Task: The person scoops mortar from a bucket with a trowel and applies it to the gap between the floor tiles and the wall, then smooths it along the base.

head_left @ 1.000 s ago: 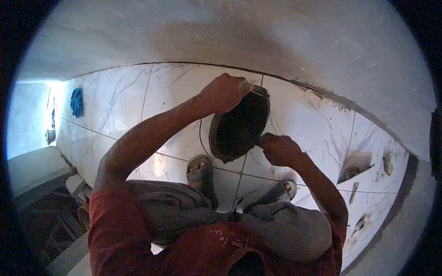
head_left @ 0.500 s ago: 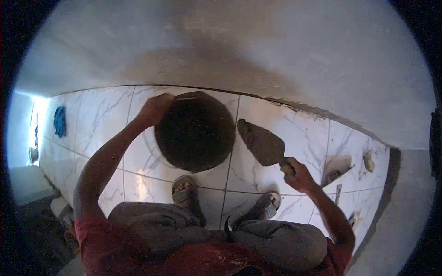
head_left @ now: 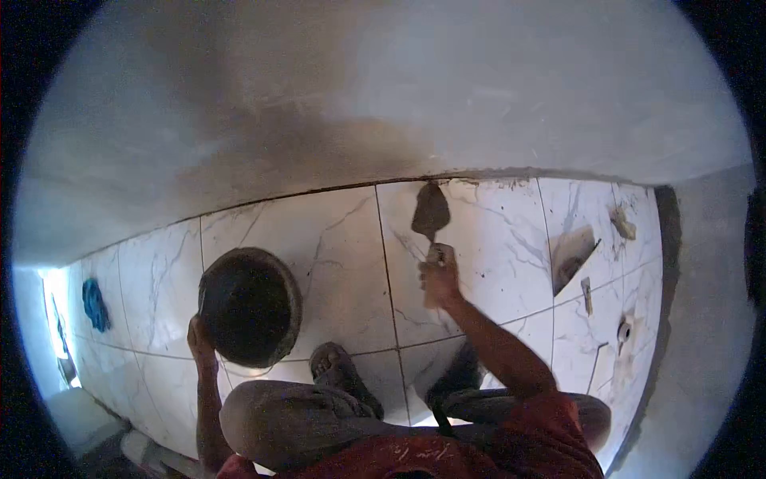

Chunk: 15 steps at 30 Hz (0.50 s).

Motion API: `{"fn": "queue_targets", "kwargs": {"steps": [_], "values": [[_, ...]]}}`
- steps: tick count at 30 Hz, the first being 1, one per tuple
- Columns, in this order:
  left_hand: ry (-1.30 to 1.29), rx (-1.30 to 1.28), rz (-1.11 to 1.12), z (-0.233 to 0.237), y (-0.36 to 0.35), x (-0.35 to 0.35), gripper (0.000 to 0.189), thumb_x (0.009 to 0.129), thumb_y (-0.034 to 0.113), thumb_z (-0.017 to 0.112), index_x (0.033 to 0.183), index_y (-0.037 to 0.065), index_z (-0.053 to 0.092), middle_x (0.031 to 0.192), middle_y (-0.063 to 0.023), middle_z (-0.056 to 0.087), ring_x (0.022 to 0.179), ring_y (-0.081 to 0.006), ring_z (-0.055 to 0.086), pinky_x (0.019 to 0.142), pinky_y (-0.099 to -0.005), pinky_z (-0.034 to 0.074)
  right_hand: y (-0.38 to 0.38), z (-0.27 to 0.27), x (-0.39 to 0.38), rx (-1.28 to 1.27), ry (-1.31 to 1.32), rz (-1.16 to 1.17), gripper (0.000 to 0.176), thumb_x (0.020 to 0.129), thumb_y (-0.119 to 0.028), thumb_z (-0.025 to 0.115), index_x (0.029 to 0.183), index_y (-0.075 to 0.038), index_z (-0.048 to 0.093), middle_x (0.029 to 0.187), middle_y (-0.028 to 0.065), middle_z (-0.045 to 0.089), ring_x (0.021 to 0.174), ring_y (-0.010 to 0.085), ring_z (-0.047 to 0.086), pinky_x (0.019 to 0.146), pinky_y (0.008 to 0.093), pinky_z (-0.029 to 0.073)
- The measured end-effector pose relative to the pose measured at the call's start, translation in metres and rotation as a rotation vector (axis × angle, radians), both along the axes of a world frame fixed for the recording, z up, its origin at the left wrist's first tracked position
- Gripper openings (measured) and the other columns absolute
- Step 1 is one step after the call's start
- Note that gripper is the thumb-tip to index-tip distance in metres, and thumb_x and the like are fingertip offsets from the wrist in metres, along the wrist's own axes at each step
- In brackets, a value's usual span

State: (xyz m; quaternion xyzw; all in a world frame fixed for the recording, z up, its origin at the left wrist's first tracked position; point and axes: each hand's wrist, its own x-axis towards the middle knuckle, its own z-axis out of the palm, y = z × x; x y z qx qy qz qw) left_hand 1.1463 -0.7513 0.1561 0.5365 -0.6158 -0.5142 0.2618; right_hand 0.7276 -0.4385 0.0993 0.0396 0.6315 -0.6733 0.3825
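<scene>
My left hand (head_left: 201,339) is closed on the left rim of a round dark bucket (head_left: 247,307), whose inside is too dark to make out. In my right hand (head_left: 441,281) is the handle of a pointed masonry trowel (head_left: 432,209). The trowel's tip is at the dark gap (head_left: 435,177) where the wall meets the tiled floor. White tiles (head_left: 343,271) with grey veins lie under both hands. My sandalled foot (head_left: 339,371) stands to the right of the bucket.
The plastered wall (head_left: 479,96) rises ahead. To the right lie a tile offcut (head_left: 574,251), a pale lump (head_left: 623,223), a thin flat strip (head_left: 587,296) and a small round item (head_left: 625,330). A blue cloth (head_left: 96,304) is at the far left.
The bucket has moved left and nearer to me with my left hand on it. My right hand has swung the trowel left and forward to the wall's foot. The view has shifted.
</scene>
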Motion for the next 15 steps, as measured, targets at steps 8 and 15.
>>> {"fn": "queue_targets", "kwargs": {"steps": [8,15], "values": [[-0.148,-0.099,0.084,-0.023,-0.037,0.122,0.040,0.094,0.041,0.036,0.100,0.005,0.053,0.090,-0.0046,0.055,0.080,-0.0135,0.051,0.073,-0.0290,0.043,-0.107,-0.002,0.062,-0.164,-0.088,-0.313,0.047,0.074,-0.002,0.065,0.112,-0.008,0.038,0.086,0.0068,0.050,0.058,0.0163,0.053,0.046,0.0320,0.046],[-0.436,0.053,0.317,0.006,-0.039,0.181,0.037,0.092,0.037,0.039,0.110,0.007,0.051,0.091,-0.0074,0.055,0.076,-0.0187,0.053,0.060,-0.0342,0.046,-0.157,0.015,0.058,-0.197,-0.244,-0.363,0.055,0.073,-0.005,0.067,0.115,-0.011,0.033,0.094,0.0100,0.046,0.063,0.0192,0.053,0.047,0.0309,0.048]]}}
